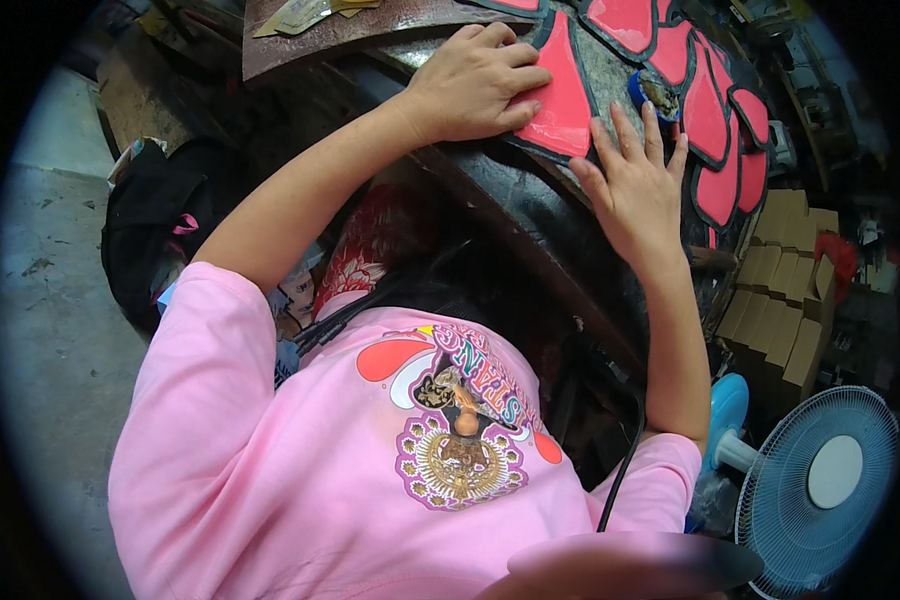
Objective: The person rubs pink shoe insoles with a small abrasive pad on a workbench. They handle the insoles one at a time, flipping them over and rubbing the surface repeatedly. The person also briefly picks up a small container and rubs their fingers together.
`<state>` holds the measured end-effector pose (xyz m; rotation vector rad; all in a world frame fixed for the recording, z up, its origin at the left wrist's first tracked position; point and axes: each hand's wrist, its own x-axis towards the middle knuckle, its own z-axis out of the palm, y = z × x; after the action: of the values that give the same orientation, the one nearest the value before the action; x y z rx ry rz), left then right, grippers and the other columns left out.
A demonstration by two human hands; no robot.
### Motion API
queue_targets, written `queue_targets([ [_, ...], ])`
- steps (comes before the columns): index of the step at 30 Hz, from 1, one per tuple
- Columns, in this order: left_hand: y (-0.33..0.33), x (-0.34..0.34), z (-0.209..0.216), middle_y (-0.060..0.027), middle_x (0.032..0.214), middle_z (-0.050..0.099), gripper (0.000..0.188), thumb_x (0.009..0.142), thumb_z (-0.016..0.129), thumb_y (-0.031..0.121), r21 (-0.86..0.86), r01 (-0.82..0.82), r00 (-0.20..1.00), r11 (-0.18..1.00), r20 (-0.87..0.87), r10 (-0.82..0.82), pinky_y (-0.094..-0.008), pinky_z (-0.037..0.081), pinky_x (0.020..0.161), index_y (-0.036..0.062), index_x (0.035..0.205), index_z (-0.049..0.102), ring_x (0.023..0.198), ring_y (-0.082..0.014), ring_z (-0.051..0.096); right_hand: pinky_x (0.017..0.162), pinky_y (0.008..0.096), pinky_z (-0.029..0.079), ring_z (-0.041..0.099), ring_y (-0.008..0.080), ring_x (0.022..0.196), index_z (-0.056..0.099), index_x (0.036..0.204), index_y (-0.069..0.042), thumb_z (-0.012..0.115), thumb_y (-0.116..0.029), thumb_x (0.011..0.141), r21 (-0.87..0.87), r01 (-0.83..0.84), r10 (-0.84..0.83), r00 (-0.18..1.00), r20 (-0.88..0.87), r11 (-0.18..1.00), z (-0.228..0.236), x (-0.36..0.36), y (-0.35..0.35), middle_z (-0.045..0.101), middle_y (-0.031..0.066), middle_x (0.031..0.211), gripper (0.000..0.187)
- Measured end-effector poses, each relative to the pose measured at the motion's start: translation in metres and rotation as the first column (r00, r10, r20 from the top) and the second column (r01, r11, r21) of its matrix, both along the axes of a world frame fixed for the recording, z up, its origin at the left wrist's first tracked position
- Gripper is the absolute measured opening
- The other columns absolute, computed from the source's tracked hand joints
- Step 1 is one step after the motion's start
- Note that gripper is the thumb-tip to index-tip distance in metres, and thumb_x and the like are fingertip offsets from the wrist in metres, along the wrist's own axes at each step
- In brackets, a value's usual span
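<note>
A pinkish-red panel with a black border lies flat on the dark work table. My left hand rests on its left side, fingers bent and drawn in; whatever may be under them is hidden. On the panel's lower right edge, my right hand lies with its fingers spread and nothing held. Just beyond those fingertips is a small round blue-rimmed object with a dark, mottled middle. Several more black-edged red panels, curved and petal-like, lie to the right, some overlapping.
A brown sheet with yellowish scraps on it lies at the far left. Stacked cardboard boxes stand right of the table. A blue-and-white fan is at the lower right. On the left hangs a black cloth or bag.
</note>
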<state>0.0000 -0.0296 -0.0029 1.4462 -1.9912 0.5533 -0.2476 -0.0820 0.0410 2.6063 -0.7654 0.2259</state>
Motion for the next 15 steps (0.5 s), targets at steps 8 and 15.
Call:
queue_targets([
  [8,0.001,0.001,0.001,-0.0058,0.120,0.065,0.039,0.085,0.066,0.033,0.049,0.031,0.999,0.998,-0.035,-0.029,-0.0448,0.042,0.107,0.0141,0.118,0.069,0.118,-0.0296,0.055,0.117,0.0688,0.013,0.030,0.0340,0.150,0.058,0.141,-0.012,0.030,-0.066,0.101,-0.110,-0.042,0.036,0.998,-0.054,0.993,-0.003,0.040,-0.050,0.044,0.0102,0.156,0.073],
  [15,0.005,-0.002,0.002,-0.0041,0.119,0.063,0.038,0.084,0.067,0.033,0.089,0.068,0.996,0.994,-0.065,-0.062,-0.0439,0.042,0.107,0.0129,0.116,0.069,0.118,-0.0284,0.055,0.113,0.0750,0.016,0.030,0.0386,0.149,0.062,0.136,-0.031,0.038,-0.047,0.104,0.241,-0.086,0.072,0.995,0.066,0.967,0.022,0.038,-0.100,0.046,0.0084,0.155,0.043],
])
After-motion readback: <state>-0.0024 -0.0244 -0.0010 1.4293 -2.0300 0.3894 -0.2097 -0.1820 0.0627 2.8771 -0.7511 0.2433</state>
